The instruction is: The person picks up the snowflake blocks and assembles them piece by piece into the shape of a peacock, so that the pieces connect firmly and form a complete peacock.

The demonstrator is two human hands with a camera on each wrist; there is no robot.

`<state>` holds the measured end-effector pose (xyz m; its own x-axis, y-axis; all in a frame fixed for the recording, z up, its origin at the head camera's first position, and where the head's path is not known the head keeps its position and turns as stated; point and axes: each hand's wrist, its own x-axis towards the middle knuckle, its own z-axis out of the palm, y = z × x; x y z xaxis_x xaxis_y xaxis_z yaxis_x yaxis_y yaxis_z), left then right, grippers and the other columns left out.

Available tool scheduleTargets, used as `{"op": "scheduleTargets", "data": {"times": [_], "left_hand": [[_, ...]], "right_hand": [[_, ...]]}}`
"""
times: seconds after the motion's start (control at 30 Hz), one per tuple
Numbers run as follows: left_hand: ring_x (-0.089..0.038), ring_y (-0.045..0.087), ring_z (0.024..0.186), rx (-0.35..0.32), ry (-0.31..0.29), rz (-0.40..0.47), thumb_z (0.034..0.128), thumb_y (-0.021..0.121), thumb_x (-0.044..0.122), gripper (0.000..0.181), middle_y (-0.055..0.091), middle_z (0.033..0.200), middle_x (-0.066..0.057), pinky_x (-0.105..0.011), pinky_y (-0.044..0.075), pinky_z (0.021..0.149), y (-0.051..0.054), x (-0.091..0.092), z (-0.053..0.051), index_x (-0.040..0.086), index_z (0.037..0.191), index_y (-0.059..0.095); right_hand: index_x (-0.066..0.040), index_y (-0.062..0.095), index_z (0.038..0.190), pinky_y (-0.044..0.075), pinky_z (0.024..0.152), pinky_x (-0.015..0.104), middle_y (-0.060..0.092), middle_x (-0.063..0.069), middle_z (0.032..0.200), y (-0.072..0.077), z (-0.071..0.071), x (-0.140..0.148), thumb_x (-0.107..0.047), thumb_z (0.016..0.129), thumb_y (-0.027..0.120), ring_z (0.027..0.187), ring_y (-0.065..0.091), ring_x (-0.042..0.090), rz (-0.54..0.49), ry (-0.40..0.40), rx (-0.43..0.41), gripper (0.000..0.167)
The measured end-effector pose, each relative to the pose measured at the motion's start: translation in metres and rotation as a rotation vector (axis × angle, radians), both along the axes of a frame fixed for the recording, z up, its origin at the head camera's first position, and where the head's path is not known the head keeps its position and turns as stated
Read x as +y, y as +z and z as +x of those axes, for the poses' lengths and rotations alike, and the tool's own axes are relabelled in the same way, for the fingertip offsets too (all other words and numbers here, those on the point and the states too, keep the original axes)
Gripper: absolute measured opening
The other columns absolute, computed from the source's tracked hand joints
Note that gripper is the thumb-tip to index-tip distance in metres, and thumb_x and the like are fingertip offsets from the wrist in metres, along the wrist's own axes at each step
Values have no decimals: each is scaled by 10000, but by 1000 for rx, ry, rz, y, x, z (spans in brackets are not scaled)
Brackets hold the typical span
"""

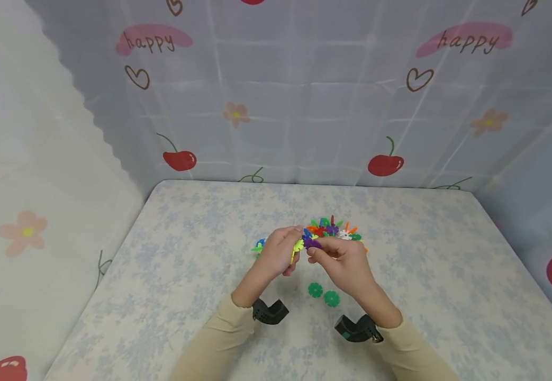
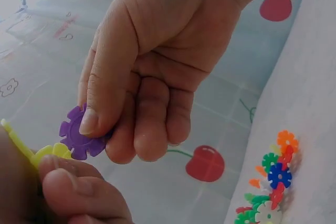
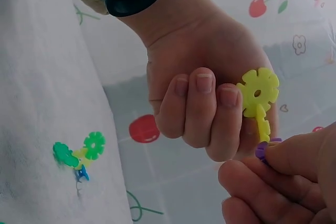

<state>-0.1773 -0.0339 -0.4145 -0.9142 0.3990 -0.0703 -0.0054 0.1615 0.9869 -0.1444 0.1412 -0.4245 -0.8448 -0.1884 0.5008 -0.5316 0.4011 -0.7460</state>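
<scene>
My left hand (image 1: 276, 254) holds yellow notched flower-shaped discs (image 3: 258, 90), two of them slotted together at an angle. In my right hand (image 1: 349, 263) a purple notched disc (image 2: 81, 136) is pinched between thumb and forefinger. The purple disc meets the edge of the lower yellow one in the right wrist view; whether their slots are joined I cannot tell. Both hands are raised close together over the table. My left fingers hide part of the yellow pieces in the head view.
A pile of mixed-colour discs (image 1: 332, 229) lies behind the hands on the patterned table (image 1: 185, 254). Near my wrists lie a green disc (image 1: 315, 290) and another green disc (image 1: 332, 299). A small joined cluster (image 3: 65, 154) of green, yellow and blue sits beyond my left hand.
</scene>
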Motion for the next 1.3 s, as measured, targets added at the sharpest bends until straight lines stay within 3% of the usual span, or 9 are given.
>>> {"op": "scheduleTargets", "data": {"times": [0.1, 0.2, 0.33, 0.57, 0.73, 0.93, 1.07, 1.17, 1.3], "left_hand": [[-133, 380, 342, 0, 23, 23, 1115, 345, 327, 444, 434, 472, 14, -247, 393, 386, -1, 1, 1, -16, 952, 577], [-122, 395, 339, -5, 47, 46, 1117, 334, 335, 455, 439, 476, 19, -246, 399, 387, -1, 3, 2, 28, 825, 503], [-127, 378, 332, 11, 62, 28, 1113, 340, 336, 457, 429, 474, 13, -244, 382, 375, -1, 2, 3, 96, 743, 456], [-132, 317, 340, 4, -27, -36, 1116, 334, 362, 479, 401, 460, 24, -239, 326, 372, -3, 2, 2, 49, 820, 546], [-134, 314, 345, -9, -81, -16, 1119, 325, 366, 477, 393, 459, 25, -245, 324, 373, -5, 4, 1, 21, 880, 553], [-135, 362, 354, -17, -69, 3, 1112, 351, 365, 479, 424, 471, 11, -248, 373, 391, -6, 0, -2, -10, 942, 595], [-133, 375, 347, -24, -42, 1, 1110, 371, 344, 471, 434, 462, 12, -242, 384, 391, -3, -2, -3, -47, 1021, 618], [-129, 387, 342, -33, -23, -6, 1104, 389, 343, 446, 440, 462, 22, -240, 392, 391, 0, -2, -2, -10, 931, 600], [-124, 395, 335, -33, 15, -8, 1099, 401, 335, 429, 444, 453, 25, -240, 399, 388, 3, -1, -2, 35, 829, 543]], "right_hand": [[-20, 778, 914, 555, 559, 194, 763, 63, 733, 0, 1, -2, 22, 867, 758, 645, 726, 141, 14, -15, 67, 66], [-16, 776, 912, 561, 590, 167, 761, 53, 716, 0, 2, -4, 30, 856, 763, 637, 727, 135, 30, -30, 116, 74], [-12, 782, 910, 572, 633, 155, 761, 46, 707, -1, 2, -5, 36, 838, 774, 634, 728, 126, 65, -44, 180, 87], [-6, 786, 885, 583, 650, 162, 765, 58, 731, -5, 0, -4, 73, 804, 787, 634, 731, 130, 91, -14, 244, 113], [0, 778, 877, 581, 642, 154, 764, 71, 729, -8, -2, -5, 111, 787, 783, 615, 730, 136, 79, -1, 259, 143], [-15, 781, 903, 594, 661, 179, 769, 54, 743, -8, -2, -5, 46, 840, 766, 648, 740, 136, 80, -11, 200, 89], [-51, 784, 926, 597, 665, 228, 766, 28, 772, -6, -1, -4, -24, 901, 733, 689, 720, 114, 84, -35, 80, 63], [-62, 783, 917, 588, 659, 252, 755, 28, 772, -5, 0, -2, -39, 928, 711, 695, 687, 78, 59, -50, 4, 76], [-29, 771, 893, 540, 644, 240, 701, 60, 744, -3, 0, 1, 7, 934, 679, 701, 605, 57, -26, -55, -27, 107]]}}
